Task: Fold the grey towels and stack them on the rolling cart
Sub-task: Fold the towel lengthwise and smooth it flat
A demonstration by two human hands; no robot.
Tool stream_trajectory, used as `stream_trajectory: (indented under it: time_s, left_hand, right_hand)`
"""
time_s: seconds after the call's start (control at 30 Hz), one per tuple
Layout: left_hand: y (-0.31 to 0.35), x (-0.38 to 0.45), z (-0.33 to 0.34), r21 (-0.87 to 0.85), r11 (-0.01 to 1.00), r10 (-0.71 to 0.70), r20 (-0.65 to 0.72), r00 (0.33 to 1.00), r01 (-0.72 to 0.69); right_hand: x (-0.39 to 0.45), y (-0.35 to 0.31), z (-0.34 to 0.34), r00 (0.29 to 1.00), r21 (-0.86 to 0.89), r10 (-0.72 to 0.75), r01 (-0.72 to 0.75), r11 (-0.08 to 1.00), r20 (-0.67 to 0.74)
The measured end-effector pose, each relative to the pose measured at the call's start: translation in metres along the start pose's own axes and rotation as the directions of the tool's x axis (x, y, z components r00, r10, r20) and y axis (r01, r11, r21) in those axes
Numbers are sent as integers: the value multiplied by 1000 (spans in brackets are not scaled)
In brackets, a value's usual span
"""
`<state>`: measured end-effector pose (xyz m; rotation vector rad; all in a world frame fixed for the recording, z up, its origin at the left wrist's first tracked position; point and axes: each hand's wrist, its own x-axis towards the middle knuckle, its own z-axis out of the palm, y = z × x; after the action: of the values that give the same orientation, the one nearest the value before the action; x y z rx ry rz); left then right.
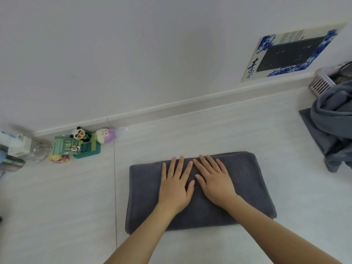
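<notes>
Both hands flat on folded grey towel, mid-counter.
White counter [57, 206] w/ folded grey towel [247, 187] at centre; unfolded grey pile [331, 122] at far right edge. Left hand [176, 184] & right hand [214, 180] side by side, fingers straight, pressing towel top, gripping nothing. Small toys [80, 143] by wall, left.

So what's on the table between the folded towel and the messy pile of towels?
Nothing: in the head view, only bare white table lies between the folded towel and the messy pile.
</notes>
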<state>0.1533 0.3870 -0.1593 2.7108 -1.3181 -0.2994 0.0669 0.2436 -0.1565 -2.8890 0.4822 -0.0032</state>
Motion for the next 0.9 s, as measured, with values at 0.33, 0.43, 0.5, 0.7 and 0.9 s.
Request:
stream_trajectory:
  time_s: [0.33, 0.43, 0.5, 0.7, 0.9]
  left_hand:
    - [-71, -37, -7, -108, 912, -395, 30, 918, 396]
    - [-64, -37, -20, -247, 841, -481, 66, 874, 482]
    - [-61, -40, -32, -434, 706, -597, 63, 800, 560]
    - [-67, -47, -52, -615, 339, -702, 338, 627, 712]
    - [-76, -48, -76, -754, 85, -454, 553, 699, 651]
  right_hand:
    - [-3, 40, -2, 960, -30, 276, -274, 961, 51]
    - [0, 30, -10, 956, 52, 285, -289, 956, 62]
    - [-5, 11, -19, 959, 269, 283, -281, 921, 32]
    - [-27, -75, -37, 901, 912, 359, -339, 230, 244]
    - [-28, -86, -20, 845, 931, 433, -364, 38, 313]
